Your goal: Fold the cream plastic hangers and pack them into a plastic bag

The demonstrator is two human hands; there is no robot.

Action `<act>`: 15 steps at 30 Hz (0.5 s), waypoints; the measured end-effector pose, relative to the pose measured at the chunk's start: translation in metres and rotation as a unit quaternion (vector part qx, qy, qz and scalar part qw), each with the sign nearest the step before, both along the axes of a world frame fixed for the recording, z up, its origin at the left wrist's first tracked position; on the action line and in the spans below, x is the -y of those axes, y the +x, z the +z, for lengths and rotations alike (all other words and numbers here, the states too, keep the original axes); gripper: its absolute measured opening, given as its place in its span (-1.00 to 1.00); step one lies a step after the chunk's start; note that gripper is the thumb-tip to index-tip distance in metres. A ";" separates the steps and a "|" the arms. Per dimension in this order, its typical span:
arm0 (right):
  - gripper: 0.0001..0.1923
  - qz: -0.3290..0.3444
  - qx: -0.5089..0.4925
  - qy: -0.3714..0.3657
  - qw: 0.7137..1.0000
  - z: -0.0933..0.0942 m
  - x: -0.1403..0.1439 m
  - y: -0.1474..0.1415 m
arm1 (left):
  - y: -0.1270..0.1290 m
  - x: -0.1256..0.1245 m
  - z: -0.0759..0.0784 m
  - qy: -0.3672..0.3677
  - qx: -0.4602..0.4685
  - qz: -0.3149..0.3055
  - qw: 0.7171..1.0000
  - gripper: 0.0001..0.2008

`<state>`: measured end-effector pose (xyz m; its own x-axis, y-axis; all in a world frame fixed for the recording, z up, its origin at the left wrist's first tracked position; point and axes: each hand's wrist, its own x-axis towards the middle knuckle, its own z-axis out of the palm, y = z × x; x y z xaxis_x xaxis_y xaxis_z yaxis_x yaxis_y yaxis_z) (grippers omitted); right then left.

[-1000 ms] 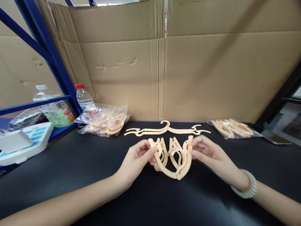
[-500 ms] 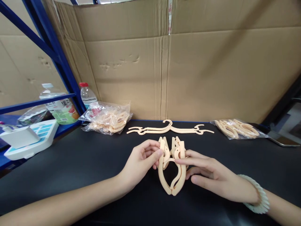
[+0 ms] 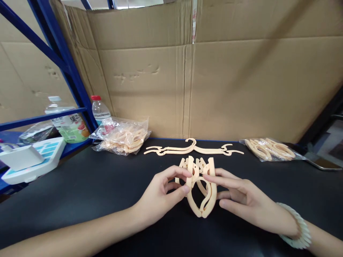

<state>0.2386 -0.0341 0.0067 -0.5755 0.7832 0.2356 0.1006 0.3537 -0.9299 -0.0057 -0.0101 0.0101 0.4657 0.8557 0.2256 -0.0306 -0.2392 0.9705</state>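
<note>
A cream plastic folding hanger (image 3: 199, 185) stands folded into a narrow heart shape on the black table (image 3: 80, 192), held between both hands. My left hand (image 3: 160, 194) pinches its left arm with thumb and fingers. My right hand (image 3: 241, 198), with a pale bead bracelet (image 3: 297, 228) on the wrist, presses its right arm with the index finger on top. An unfolded hanger (image 3: 193, 148) of the same kind lies flat just behind.
A clear bag of folded hangers (image 3: 123, 137) lies at the back left, another bag of hangers (image 3: 270, 149) at the back right. Two bottles (image 3: 68, 123) and a white device (image 3: 29, 159) sit by the blue rack (image 3: 53, 50) on the left. A cardboard wall (image 3: 214, 78) closes the back.
The hanger's two arms were spread wide a second ago; both hands have pushed them together into a narrow fold. My right hand moved in over the right arm.
</note>
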 end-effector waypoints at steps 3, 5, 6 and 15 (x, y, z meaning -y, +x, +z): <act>-0.47 -0.016 0.004 0.007 1.000 -0.002 -0.001 0.002 | -0.001 0.002 0.003 -0.004 -0.005 -0.012 1.000 -0.77; -0.49 -0.020 0.000 0.012 1.000 -0.003 -0.002 0.002 | -0.002 0.003 0.006 0.002 -0.015 -0.020 1.000 -0.74; -0.50 -0.020 -0.001 0.015 1.000 -0.002 -0.003 0.001 | -0.002 0.003 0.007 0.008 -0.019 -0.028 0.999 -0.73; -0.51 0.015 -0.001 0.005 1.000 0.001 0.001 -0.001 | -0.002 0.005 0.005 -0.003 -0.005 -0.090 0.996 -0.64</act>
<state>0.2373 -0.0353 0.0080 -0.5988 0.7628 0.2440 0.0873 0.3650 -0.9269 -0.0073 -0.0150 0.0155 0.6142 0.7593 0.2149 -0.0623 -0.2248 0.9724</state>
